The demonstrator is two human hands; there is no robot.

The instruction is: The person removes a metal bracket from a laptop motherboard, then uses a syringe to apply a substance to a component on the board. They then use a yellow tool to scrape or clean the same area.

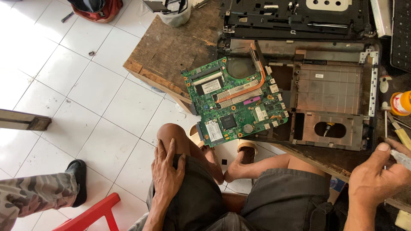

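Observation:
My left hand (167,171) lies flat on my left knee, fingers spread, holding nothing. At the right edge my right hand (376,171) is closed around a small clear tube-like object (402,158) whose tip points to the right. A green laptop motherboard (233,102) with a copper heat pipe lies tilted over the front edge of the wooden table (171,47), partly on an opened laptop base (329,98). The motherboard sits between my two hands, and neither touches it.
Another dismantled black laptop shell (295,17) lies at the back. An orange-capped bottle (401,103) and a screwdriver (385,115) stand at the right. A white bucket (173,13) sits at the table's far corner. Another person's camouflage-clad leg and black shoe (77,179) are at lower left, beside a red stool (92,214).

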